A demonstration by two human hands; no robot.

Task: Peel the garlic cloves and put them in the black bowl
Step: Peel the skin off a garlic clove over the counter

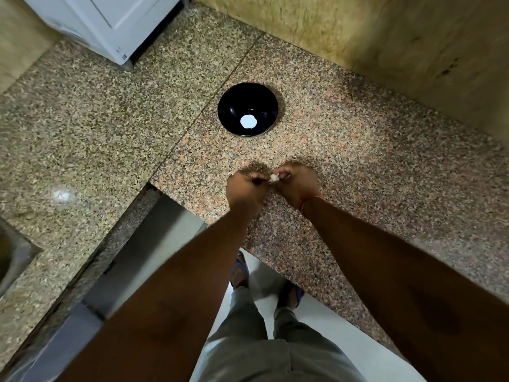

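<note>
Hands peeling garlic above a granite counter.

Left hand (246, 188) and right hand (296, 186) meet over the speckled counter (358, 161), both with fingers curled and pinching one small white garlic clove (274, 177) held between them (its skin state is too small to tell). The black bowl (247, 110) stands on the counter beyond the hands, apart from them, with a white round spot at its bottom.

One view only: my head camera, worn high, looks steeply forward and down over the counter (358, 166). Wide angle (edges bend outward). Forearms fill the near frame; the floor (316, 321) shows directly beneath.
</note>
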